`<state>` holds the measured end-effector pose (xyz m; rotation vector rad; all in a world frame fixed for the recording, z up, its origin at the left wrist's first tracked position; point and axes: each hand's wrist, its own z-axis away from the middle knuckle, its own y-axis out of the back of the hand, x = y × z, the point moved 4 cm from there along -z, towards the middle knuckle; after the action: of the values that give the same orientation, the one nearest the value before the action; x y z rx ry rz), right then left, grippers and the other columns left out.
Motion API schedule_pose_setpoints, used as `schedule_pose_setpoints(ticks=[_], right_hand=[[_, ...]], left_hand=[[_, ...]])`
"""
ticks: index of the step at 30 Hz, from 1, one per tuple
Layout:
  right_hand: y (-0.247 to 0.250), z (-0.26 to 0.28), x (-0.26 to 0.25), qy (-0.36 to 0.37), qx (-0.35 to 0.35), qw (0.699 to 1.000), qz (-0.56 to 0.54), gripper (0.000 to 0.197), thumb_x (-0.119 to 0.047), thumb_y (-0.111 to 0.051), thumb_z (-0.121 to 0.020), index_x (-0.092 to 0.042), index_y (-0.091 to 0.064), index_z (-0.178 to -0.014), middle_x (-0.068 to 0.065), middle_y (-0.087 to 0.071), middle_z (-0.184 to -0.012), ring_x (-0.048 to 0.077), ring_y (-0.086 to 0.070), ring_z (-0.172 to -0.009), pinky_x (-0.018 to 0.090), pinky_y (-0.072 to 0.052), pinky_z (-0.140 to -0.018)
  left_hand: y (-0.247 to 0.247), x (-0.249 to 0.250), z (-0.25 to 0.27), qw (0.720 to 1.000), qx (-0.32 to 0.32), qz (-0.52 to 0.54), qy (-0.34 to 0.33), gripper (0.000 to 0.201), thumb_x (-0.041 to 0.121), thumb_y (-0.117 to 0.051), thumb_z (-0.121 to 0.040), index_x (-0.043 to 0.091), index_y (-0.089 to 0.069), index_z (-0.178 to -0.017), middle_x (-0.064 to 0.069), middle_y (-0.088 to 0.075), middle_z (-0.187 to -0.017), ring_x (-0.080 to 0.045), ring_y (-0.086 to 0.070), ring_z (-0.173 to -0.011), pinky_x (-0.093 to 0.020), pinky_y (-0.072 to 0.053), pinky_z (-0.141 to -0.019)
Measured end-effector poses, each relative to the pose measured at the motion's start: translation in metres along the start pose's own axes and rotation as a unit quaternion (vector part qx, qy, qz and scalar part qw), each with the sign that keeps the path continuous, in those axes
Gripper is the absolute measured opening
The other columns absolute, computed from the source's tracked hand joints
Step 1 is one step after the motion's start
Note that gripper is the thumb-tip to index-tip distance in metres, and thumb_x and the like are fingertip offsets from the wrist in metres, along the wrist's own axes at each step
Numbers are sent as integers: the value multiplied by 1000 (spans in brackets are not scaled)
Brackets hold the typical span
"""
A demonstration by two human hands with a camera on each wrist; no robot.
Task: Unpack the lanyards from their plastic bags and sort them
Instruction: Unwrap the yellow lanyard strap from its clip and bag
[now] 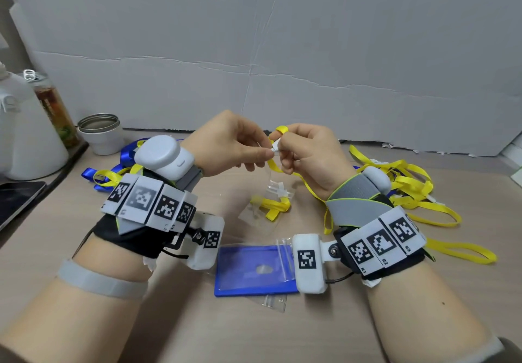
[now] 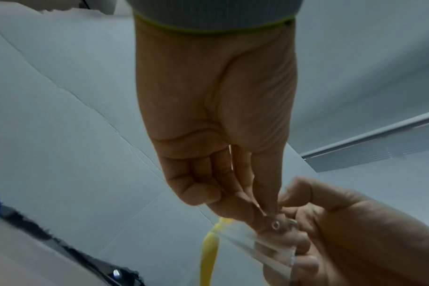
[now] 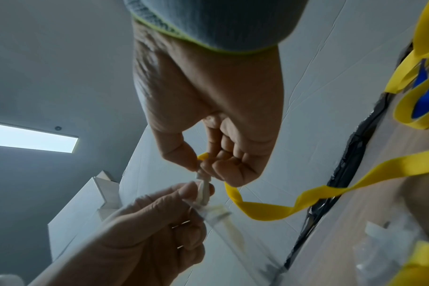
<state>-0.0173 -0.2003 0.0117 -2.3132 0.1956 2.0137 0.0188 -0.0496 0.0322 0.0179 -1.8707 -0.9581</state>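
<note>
Both hands are raised above the table, fingertips together. My right hand point(image 1: 279, 143) pinches the end of a yellow lanyard point(image 1: 306, 186), which loops over its forefinger and trails down to the right past the wrist. My left hand point(image 1: 261, 153) pinches the white clip point(image 1: 274, 147) at that end, and a clear plastic strip point(image 3: 220, 218) hangs from it. In the right wrist view the right hand point(image 3: 203, 166) grips the yellow ribbon point(image 3: 269, 209) just above the clip point(image 3: 203, 191). A folded yellow lanyard in a clear bag point(image 1: 272, 205) lies on the table below the hands.
A blue badge holder point(image 1: 254, 269) in a clear bag lies between my wrists. Loose yellow lanyards point(image 1: 409, 190) are piled at the right, blue and yellow ones point(image 1: 124, 164) at the left. A metal-rimmed cup point(image 1: 100, 133), a bottle point(image 1: 53, 105) and a tablet point(image 1: 17, 201) stand far left.
</note>
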Motion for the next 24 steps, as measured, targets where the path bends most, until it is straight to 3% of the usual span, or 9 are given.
schedule_pose_setpoints(ticks=[3, 6, 8, 12, 16, 20, 24], right_hand=[[-2, 1, -2, 9, -8, 1000, -3, 34, -11, -62, -75, 18, -60, -92, 6, -50, -57, 19, -41, -50, 28, -37, -48], [-4, 3, -2, 2, -19, 1000, 8, 12, -7, -64, -81, 5, -64, -82, 7, -53, -58, 20, -44, -50, 30, -39, -50], [-7, 3, -1, -3, -25, 999, 25, 8, -6, -66, -84, 1, -65, -80, 11, -55, -61, 21, -46, -50, 30, -41, -50], [-9, 4, -1, -15, -19, 1000, 11, 16, -6, -63, -88, -3, -60, -73, 10, -57, -57, 22, -48, -46, 29, -43, -47], [-11, 4, -1, -25, -7, 999, -28, 22, -7, -55, -92, -6, -55, -70, 11, -53, -59, 22, -45, -46, 27, -42, -45], [-12, 3, -1, -39, -6, 999, -37, 17, -7, -54, -85, -7, -53, -68, 11, -51, -59, 22, -43, -45, 27, -39, -45], [-11, 4, -2, -52, -6, 998, -46, 17, -4, -49, -86, -6, -51, -70, 9, -48, -55, 20, -39, -43, 25, -32, -44]], left_hand=[[1, 2, 0, 1000, 8, -20, 2, 11, 20, -72, -88, 9, -74, -89, -4, -74, -71, -13, -67, -60, -17, -47, -54], [0, 5, 1, 1000, -1, -27, -4, 9, 16, -69, -90, 8, -74, -88, -3, -74, -71, -14, -70, -62, -20, -49, -54], [0, 7, 2, 999, -8, -32, -6, 10, 15, -67, -91, 8, -74, -88, -2, -75, -71, -14, -71, -63, -20, -50, -55], [2, 13, 6, 1000, -2, -26, -1, 12, 11, -65, -91, 4, -73, -86, -4, -75, -71, -12, -70, -60, -17, -49, -52], [1, 18, 6, 999, 46, -21, 3, 10, 8, -65, -86, 5, -73, -81, -5, -73, -66, -18, -72, -61, -25, -54, -55], [0, 22, 5, 994, 108, -32, 1, 10, 9, -63, -80, 9, -71, -74, -2, -71, -59, -15, -71, -57, -24, -52, -54], [-3, 28, 6, 989, 132, -62, -16, 10, 12, -62, -77, 12, -71, -72, 3, -69, -56, -8, -69, -54, -20, -53, -53]])
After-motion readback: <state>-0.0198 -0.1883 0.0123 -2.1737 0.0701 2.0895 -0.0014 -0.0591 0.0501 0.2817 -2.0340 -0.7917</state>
